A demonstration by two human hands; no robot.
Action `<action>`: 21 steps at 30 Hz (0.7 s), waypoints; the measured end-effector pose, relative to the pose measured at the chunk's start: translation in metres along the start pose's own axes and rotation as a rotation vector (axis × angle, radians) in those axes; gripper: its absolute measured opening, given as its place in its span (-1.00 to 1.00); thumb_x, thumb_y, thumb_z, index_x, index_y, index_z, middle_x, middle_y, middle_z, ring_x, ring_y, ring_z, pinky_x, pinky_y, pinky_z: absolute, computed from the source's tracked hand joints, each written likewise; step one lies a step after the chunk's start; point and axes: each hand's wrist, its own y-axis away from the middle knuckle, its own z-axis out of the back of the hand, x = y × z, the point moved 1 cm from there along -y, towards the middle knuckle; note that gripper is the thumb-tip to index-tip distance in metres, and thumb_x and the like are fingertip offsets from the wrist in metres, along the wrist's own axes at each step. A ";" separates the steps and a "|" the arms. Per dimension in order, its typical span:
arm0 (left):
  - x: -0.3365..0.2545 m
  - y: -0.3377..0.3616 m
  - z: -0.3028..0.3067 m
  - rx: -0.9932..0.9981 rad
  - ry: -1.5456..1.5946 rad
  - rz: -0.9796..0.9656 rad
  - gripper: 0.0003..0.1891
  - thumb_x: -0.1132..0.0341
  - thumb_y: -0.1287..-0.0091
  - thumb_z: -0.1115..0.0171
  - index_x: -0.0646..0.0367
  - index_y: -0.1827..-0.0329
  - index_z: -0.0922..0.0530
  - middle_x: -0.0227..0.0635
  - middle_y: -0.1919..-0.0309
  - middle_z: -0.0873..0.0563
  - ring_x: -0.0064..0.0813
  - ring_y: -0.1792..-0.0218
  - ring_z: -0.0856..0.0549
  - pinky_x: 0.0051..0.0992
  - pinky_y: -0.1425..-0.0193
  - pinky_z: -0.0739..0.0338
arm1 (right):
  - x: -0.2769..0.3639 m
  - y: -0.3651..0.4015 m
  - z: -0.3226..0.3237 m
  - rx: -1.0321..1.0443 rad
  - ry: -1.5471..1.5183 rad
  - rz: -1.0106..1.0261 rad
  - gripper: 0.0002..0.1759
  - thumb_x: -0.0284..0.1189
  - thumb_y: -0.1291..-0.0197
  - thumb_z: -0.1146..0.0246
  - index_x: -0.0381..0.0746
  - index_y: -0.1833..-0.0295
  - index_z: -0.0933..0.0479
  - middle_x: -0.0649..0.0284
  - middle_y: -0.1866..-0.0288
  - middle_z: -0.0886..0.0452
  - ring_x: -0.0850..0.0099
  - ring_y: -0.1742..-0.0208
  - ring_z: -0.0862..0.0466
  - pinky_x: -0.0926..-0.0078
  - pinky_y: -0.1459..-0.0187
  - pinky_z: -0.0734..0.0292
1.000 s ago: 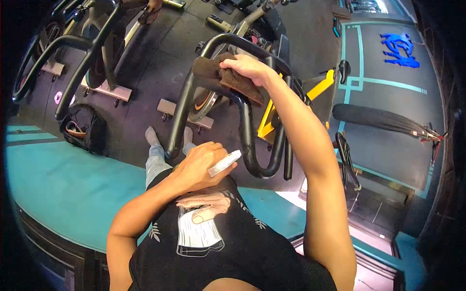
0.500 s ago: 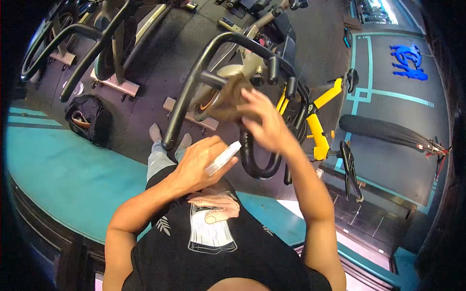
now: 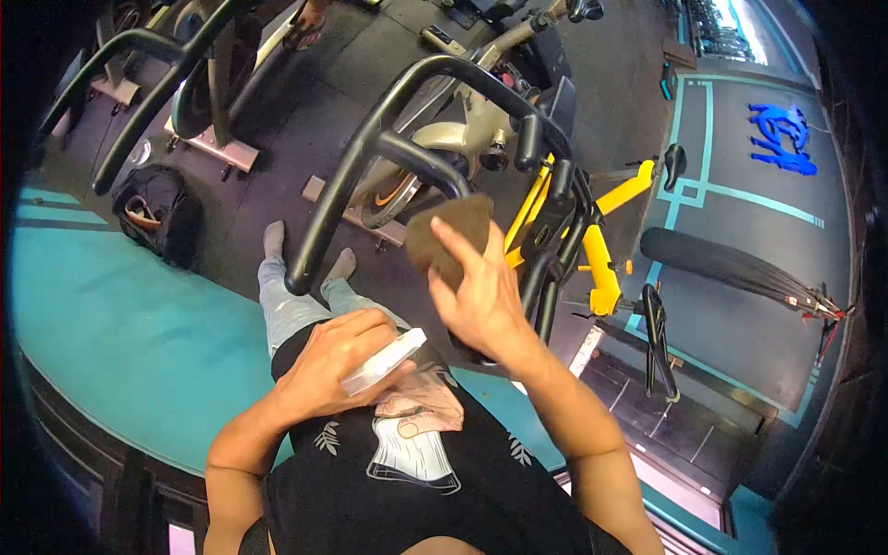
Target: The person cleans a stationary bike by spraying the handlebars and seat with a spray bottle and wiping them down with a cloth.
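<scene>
My left hand (image 3: 333,359) is closed around a white spray bottle (image 3: 387,359), held in front of my shirt. Only the bottle's pale top shows; the rest is hidden by the hand. My right hand (image 3: 483,307) holds a brown cloth (image 3: 427,242) against the black handlebar (image 3: 350,176) of an exercise bike, near the inner grip's lower loop. Its fingers lie spread over the cloth, which covers part of the bar.
Another bike's handlebar (image 3: 139,129) stands at upper left, near a black bag (image 3: 159,217) on the floor. To the right are a yellow bike frame (image 3: 599,264) and a long dark covered object (image 3: 717,257). Another person's hand (image 3: 308,23) shows at the top.
My right hand and the cloth have moved down along the handlebar, baring the upper inner bar. My left hand has shifted down and left with the bottle. Another person's hand has appeared at the top.
</scene>
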 end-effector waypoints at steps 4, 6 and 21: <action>0.010 -0.004 0.018 0.021 0.021 -0.026 -0.74 0.28 -0.23 -0.47 0.24 0.12 -0.67 -0.21 0.26 -0.65 -0.14 0.25 -0.70 -0.25 0.16 -0.63 | -0.005 -0.065 -0.004 -0.069 0.197 -0.040 -0.12 -0.43 -0.11 -0.39 -0.06 -0.58 -0.26 -0.34 -0.34 -0.38 -0.31 -0.26 -0.54 0.02 -0.36 -0.46; 0.013 -0.004 0.024 0.033 0.039 -0.042 -0.75 0.29 -0.23 -0.47 0.23 0.13 -0.67 -0.21 0.26 -0.65 -0.14 0.26 -0.70 -0.25 0.17 -0.62 | -0.006 -0.082 0.001 0.060 0.246 -0.051 -0.05 -0.43 -0.07 -0.40 -0.05 -0.61 -0.20 -0.28 -0.32 -0.43 -0.25 -0.26 -0.55 0.04 -0.33 -0.48; 0.008 -0.009 0.053 0.281 0.093 -0.202 -0.77 0.28 -0.25 -0.46 0.25 0.21 -0.66 -0.19 0.32 -0.64 -0.10 0.30 -0.69 -0.23 0.20 -0.57 | 0.022 0.024 -0.011 -0.149 0.225 -0.208 -0.07 -0.37 -0.04 -0.47 -0.04 -0.57 -0.29 -0.22 -0.28 -0.39 -0.18 -0.06 -0.59 -0.11 -0.12 -0.56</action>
